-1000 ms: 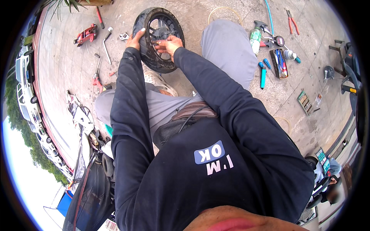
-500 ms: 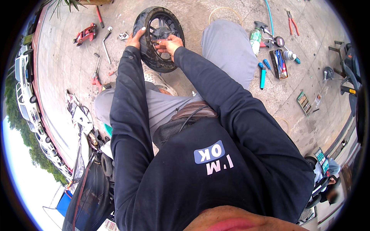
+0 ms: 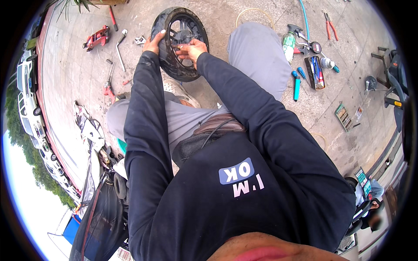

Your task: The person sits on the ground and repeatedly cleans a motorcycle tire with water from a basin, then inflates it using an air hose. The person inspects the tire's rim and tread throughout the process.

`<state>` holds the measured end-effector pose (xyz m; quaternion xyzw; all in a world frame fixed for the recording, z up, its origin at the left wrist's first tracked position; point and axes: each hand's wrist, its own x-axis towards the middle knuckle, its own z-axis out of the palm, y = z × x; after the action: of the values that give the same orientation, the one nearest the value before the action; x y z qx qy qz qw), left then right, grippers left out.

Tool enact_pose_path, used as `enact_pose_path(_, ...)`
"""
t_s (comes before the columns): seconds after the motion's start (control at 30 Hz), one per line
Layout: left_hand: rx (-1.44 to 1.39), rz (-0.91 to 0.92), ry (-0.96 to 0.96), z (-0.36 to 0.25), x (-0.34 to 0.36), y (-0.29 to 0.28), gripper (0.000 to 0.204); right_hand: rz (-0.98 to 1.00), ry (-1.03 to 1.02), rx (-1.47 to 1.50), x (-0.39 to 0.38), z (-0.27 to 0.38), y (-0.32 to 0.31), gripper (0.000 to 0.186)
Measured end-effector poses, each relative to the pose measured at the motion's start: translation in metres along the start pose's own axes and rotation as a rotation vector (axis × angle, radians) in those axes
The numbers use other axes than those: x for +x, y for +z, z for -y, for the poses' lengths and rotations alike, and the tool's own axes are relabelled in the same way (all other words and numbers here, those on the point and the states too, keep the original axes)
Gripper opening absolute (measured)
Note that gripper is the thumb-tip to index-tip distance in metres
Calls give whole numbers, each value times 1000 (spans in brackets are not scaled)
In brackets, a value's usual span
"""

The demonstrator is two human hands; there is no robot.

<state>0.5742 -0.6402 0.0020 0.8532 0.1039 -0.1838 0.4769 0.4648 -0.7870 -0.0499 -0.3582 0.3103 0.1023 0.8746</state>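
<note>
A black wheel with a treaded tyre (image 3: 170,66) stands tilted on the ground in front of me. My left hand (image 3: 152,44) grips the tyre's left side, its thumb lying on the sidewall and its other fingers mostly out of sight. At the near part of the rim, my right hand (image 3: 194,50) has its fingers closed together in a pinch. Whatever sits between those fingertips, by the valve side of the rim, is too small to make out. Behind the hands show the dark hub and spokes (image 3: 183,34).
Left lie a red floor jack (image 3: 96,38), a bent wrench (image 3: 119,51) and a red-handled tool (image 3: 109,89). Right of my knee (image 3: 259,56) are a green bottle (image 3: 288,45), a pressure gauge (image 3: 315,47), a pen box (image 3: 314,73) and red pliers (image 3: 331,27).
</note>
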Motion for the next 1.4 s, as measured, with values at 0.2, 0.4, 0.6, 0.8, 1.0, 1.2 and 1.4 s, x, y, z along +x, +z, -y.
enact_pose_path(0.2, -11, 21, -4, -11, -9, 3, 89, 1, -3, -6, 1, 1, -2, 14)
enact_pose_path(0.4, -57, 19, -5, -10, -9, 5, 84, 1, -8, -3, 2, 0, -3, 12)
enact_pose_path(0.6, -181, 55, 11, 15, 13, 4, 68, -2, -15, -8, 1, 0, -3, 12)
enact_pose_path(0.8, -166, 36, 29, 40, 36, -5, 61, 15, -3, -7, 1, -1, 1, 12)
enact_pose_path(1.0, -107, 21, 34, 24, 23, 7, 61, -4, -12, -12, 4, -1, -8, 13)
enact_pose_path(1.2, -141, 53, 0, 49, 48, -12, 61, 23, 3, 10, 4, -4, 3, 14)
enact_pose_path(1.4, -127, 47, 29, 21, 23, 5, 65, -13, -2, 16, 5, 0, -4, 15)
